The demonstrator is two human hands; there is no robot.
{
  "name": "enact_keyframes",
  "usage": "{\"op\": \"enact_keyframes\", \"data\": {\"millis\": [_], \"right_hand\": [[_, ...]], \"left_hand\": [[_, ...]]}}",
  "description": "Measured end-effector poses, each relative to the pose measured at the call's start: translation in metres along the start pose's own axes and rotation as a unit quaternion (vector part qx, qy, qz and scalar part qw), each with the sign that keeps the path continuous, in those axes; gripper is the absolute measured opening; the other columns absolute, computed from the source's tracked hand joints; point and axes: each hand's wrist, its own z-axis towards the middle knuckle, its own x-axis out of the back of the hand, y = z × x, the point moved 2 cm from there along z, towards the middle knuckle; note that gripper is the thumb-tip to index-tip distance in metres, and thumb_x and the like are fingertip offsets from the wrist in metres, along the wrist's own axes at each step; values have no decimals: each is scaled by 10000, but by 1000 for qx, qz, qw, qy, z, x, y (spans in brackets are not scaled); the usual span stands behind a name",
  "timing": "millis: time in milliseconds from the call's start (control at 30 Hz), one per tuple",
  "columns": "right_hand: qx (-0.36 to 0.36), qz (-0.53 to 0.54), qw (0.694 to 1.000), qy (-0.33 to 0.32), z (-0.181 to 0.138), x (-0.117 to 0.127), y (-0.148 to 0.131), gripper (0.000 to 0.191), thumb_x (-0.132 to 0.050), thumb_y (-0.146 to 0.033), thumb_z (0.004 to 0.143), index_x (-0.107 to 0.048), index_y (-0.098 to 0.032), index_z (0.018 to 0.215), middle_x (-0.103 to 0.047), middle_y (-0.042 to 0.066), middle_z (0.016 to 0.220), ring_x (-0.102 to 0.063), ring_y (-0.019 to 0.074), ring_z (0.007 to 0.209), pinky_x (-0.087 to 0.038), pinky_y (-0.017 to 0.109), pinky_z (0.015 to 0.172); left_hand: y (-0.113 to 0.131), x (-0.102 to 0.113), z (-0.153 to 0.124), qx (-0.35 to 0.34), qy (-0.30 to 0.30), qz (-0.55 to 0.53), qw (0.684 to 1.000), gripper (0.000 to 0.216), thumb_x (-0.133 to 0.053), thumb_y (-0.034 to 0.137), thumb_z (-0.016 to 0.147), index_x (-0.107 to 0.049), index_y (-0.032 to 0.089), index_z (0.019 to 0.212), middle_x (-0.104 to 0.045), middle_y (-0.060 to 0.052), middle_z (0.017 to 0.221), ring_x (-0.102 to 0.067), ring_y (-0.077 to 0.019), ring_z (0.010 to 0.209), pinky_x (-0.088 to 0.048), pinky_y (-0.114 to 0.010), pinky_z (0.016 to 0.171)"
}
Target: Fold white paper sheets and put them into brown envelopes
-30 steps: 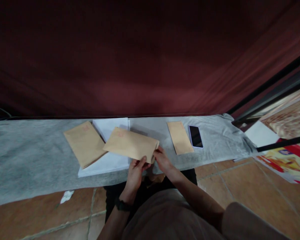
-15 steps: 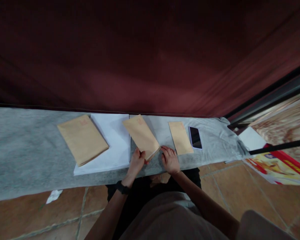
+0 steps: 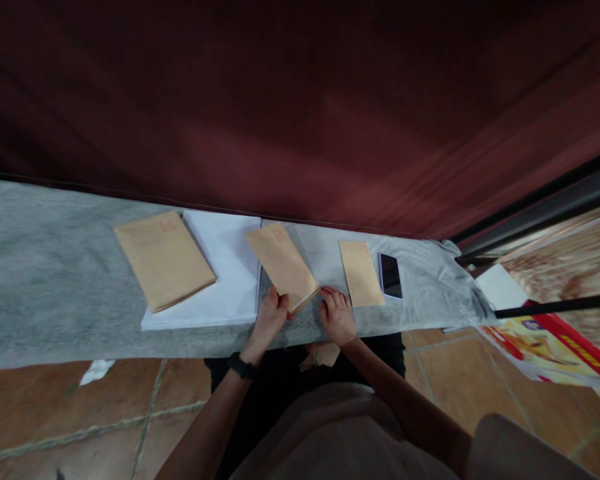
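Note:
A brown paper envelope (image 3: 283,261) lies tilted between my hands, its near end opened a little with a pale edge showing inside. My left hand (image 3: 270,315) grips it by the lower left edge, thumb on top. At the near right corner, the bent fingers of my right hand (image 3: 339,319) pinch the envelope's edge; the thumb is partly hidden. Left of these, a stack of larger brown envelopes (image 3: 165,260) rests on a stack of white paper (image 3: 230,280). Another small brown envelope (image 3: 363,275) lies flat just right of my right hand.
A smartphone (image 3: 391,276) lies right of the small envelope on the grey cloth-covered bench (image 3: 55,267). Behind rises a dark red fabric wall (image 3: 300,133). A black bar (image 3: 555,306) and a red and yellow box (image 3: 555,347) are at right. White scrap (image 3: 97,371) lies on the tiled floor.
The camera view has tilted slightly, so the bench's left side sits higher. Both hands stay at the same envelope, with only a slight shift at its near end.

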Motion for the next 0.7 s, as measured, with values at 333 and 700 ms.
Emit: {"op": "enact_keyframes", "data": {"millis": [333, 700], "right_hand": [[-13, -10, 1000, -2, 1, 2, -2, 375, -498, -139, 960, -569, -195, 1324, -630, 111, 1345, -565, 253, 1209, -387, 420, 1062], [-9, 9, 1000, -13, 2, 3, 0, 399, -489, -150, 966, -555, -181, 1358, -620, 120, 1347, -548, 256, 1225, -379, 427, 1080]], "left_hand": [[-5, -3, 6, -7, 8, -21, 1000, 313, -550, 187, 847, -582, 150, 1156, -687, -113, 1085, -685, -188, 754, -560, -248, 463], [-5, -4, 4, -3, 26, -29, 999, 347, -568, 191, 829, -559, 145, 1173, -690, -110, 1094, -686, -174, 731, -554, -229, 450]]}}
